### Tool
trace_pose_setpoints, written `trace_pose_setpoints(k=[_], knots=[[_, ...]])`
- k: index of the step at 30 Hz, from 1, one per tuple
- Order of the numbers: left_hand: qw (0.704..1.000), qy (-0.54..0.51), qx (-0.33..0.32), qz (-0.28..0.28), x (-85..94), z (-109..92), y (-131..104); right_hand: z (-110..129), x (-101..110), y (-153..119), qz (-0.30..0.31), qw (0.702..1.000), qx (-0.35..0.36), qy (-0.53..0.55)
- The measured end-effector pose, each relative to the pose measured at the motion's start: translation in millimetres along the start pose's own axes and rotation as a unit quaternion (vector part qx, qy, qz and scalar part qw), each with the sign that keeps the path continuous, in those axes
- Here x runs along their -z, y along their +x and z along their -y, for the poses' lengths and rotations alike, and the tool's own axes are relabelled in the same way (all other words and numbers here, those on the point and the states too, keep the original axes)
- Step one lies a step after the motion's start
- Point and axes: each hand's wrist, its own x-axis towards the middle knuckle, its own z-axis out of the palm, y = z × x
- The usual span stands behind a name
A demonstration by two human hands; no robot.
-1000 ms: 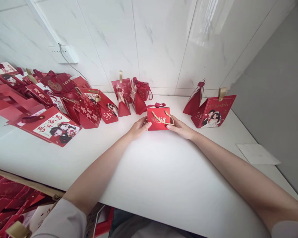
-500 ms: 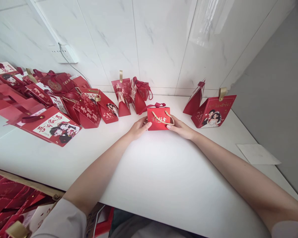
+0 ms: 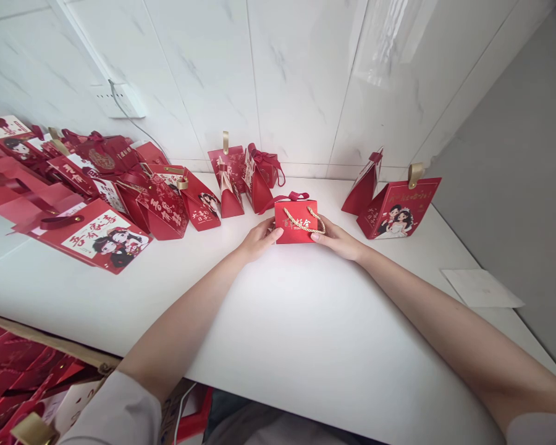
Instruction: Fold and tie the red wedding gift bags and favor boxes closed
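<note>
A small red gift box (image 3: 296, 222) with gold lettering and a gold rope handle stands upright on the white table (image 3: 278, 309), near its middle back. My left hand (image 3: 258, 239) grips the box's left side. My right hand (image 3: 336, 238) holds its right side, thumb by the rope handle. Both arms stretch far forward over the table.
Several red gift boxes and bags lie in a pile at the left (image 3: 97, 185). A few more stand behind the held box (image 3: 241, 176). Two stand at the right (image 3: 396, 207). A white sheet (image 3: 480, 288) lies by the right edge. A carton of red boxes (image 3: 23, 383) sits below left.
</note>
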Motion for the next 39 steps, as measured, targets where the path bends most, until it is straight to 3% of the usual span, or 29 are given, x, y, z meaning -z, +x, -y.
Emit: trace_pose_setpoints(k=[10, 13, 16, 19, 22, 26, 32, 34, 36, 39], knots=[[1.000, -0.018, 0.016, -0.006, 0.5, 3, 1, 4, 0, -1, 0.003, 1.000, 0.004, -0.011], [0.990, -0.129, 0.061, -0.011, 3.1, 7, 3, 3, 0, -3, -0.009, 1.000, 0.018, 0.000], [0.954, -0.277, 0.117, 0.012, 5.1, 10, 5, 0, -5, -2, -0.038, 0.998, -0.005, 0.049], [0.924, -0.344, 0.157, 0.051, 4.5, 13, 5, 0, -11, 0, -0.032, 0.997, -0.010, 0.068], [0.924, -0.347, 0.156, 0.038, 2.6, 16, 4, 3, -14, 1, -0.011, 0.998, 0.007, 0.056], [0.929, -0.351, 0.118, 0.006, 0.0, 18, 5, 5, -14, 1, -0.027, 0.996, 0.002, 0.080], [0.934, -0.336, 0.093, 0.076, -2.4, 10, 3, 5, -16, 1, -0.047, 0.998, 0.002, 0.047], [0.932, -0.333, 0.117, 0.080, -1.1, 2, 0, 7, -18, 1, -0.060, 0.998, -0.003, 0.022], [0.912, -0.363, 0.172, 0.085, 1.0, -6, -2, 12, -19, 0, -0.100, 0.995, -0.012, -0.016], [0.855, -0.443, 0.241, 0.124, 3.4, -16, -5, 24, -18, 0, -0.197, 0.976, -0.008, -0.088]])
